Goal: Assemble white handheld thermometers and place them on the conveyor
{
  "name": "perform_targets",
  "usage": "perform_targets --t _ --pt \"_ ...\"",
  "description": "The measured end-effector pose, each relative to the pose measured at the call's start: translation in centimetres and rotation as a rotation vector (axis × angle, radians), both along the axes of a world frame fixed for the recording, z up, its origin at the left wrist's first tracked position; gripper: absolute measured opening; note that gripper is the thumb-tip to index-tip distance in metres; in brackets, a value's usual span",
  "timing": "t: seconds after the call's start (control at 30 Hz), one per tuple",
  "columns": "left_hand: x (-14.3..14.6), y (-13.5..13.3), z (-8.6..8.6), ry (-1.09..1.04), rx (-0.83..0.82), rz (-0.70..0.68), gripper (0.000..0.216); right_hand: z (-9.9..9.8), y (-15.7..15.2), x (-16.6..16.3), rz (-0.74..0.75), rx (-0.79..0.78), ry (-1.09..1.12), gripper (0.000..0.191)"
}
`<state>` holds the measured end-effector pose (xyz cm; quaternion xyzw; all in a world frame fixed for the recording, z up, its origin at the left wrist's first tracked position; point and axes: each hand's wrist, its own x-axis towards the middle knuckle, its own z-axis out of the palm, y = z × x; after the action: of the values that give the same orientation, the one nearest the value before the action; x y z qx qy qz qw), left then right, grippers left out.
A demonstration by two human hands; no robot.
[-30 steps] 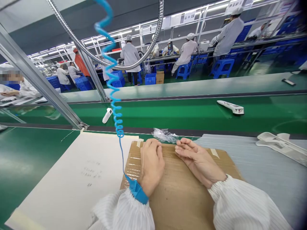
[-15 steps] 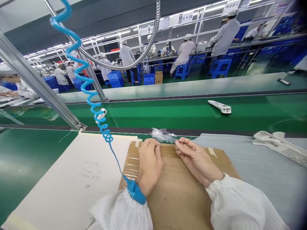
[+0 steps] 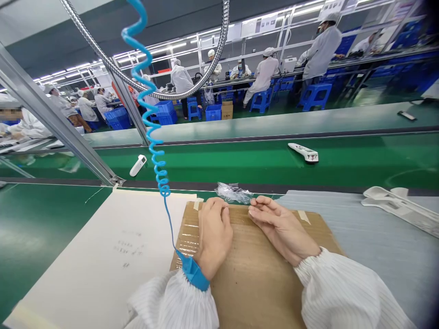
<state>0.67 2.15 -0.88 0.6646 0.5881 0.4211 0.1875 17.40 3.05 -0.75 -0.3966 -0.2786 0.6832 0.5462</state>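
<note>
Left hand [image 3: 215, 237] rests on cardboard [image 3: 257, 292], likely for support, grip unclear; right hand [image 3: 281, 228] loosely parted, nothing seen inside; tape [image 3: 303, 217], far right, probably anchors cardboard.

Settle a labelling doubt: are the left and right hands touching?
Apart; the head view shows bare cardboard between the left hand and the right hand.

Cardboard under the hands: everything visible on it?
Brown cardboard, looks flat, faint ridges, a glossy film-like area at left. Pale tape strips sit near both far corners. It lies between the white sheet and greyish-blue sheet, near edge unseen. Left hand appears to rest on it; right hand's contact is unclear.
</note>
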Motion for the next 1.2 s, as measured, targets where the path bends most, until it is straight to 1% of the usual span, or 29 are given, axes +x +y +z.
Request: perform_targets --t 0.2,0.37,0.53,0.73,0.83,0.9,1.07,1.2 --pt "0.0 0.0 0.0 0.011 0.007 0.002 0.020 0.4 0.0 -0.1 -0.007 0.020 -0.025 0.037" --pt "0.0 -0.1 0.0 0.017 0.014 0.010 0.019 0.1 0.1 0.0 0.024 0.048 -0.040 0.031" --pt "0.1 -0.1 0.2 0.001 -0.001 0.005 0.020 -0.1 0.1 -0.1 -0.035 0.014 -0.044 0.035" --pt "0.1 -0.1 0.4 -0.003 -0.011 0.014 0.020 0.2 -0.1 -0.2 -0.034 0.013 -0.053 0.038" --pt "0.1 -0.1 0.4 0.000 -0.003 0.013 0.020 0.7 -0.1 -0.2 0.010 -0.019 -0.055 0.033" --pt "0.1 -0.1 0.3 -0.001 -0.004 0.008 0.020 1.1 -0.1 -0.2 0.031 -0.068 -0.014 0.033" --pt "0.0 -0.1 0.2 -0.003 -0.003 -0.002 0.020 1.7 0.4 -0.1 -0.100 -0.121 0.253 0.040" --pt "0.0 -0.1 0.2 -0.002 -0.002 -0.006 0.019 1.6 0.6 -0.1 -0.101 -0.127 0.327 0.041"
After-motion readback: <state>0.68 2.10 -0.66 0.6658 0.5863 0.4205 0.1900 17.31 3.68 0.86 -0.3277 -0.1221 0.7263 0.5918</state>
